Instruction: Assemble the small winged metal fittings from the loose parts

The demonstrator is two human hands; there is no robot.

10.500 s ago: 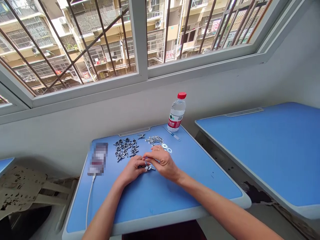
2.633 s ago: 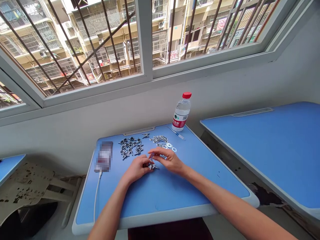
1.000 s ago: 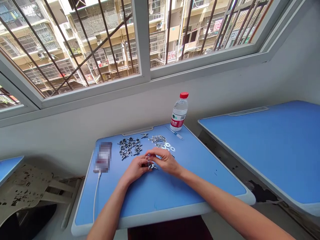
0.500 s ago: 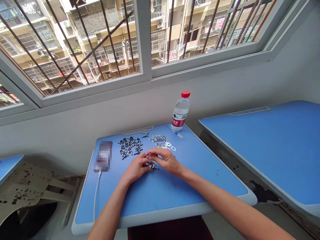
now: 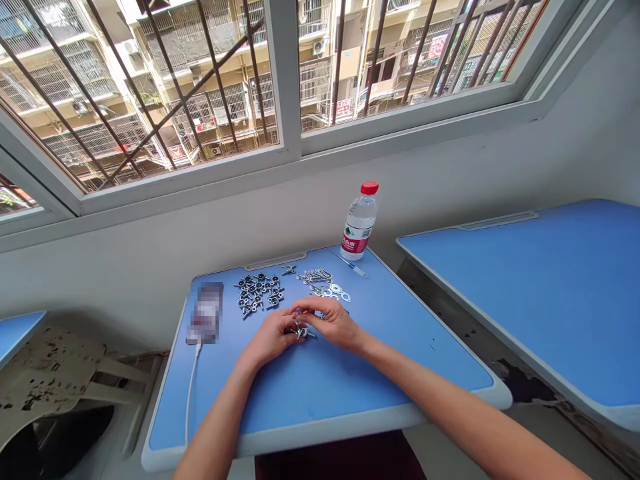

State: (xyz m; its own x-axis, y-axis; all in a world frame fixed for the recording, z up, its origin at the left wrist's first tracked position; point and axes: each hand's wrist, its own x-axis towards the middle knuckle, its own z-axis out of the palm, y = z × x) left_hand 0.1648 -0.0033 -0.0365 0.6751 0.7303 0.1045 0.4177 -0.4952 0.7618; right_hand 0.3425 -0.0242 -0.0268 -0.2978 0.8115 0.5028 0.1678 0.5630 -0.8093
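My left hand and my right hand meet at the middle of a small blue desk. Both pinch a small metal part between their fingertips, just above the desktop. Behind my left hand lies a cluster of black-and-silver assembled fittings. Behind my right hand lies a pile of loose silver screws and flat washers.
A phone with a white cable lies at the desk's left. A red-capped water bottle and a pen stand at the back right. A second blue desk is to the right, a worn chair to the left.
The hands stay together on the small part at the same spot, with only slight finger shifts. The view has drifted a little.
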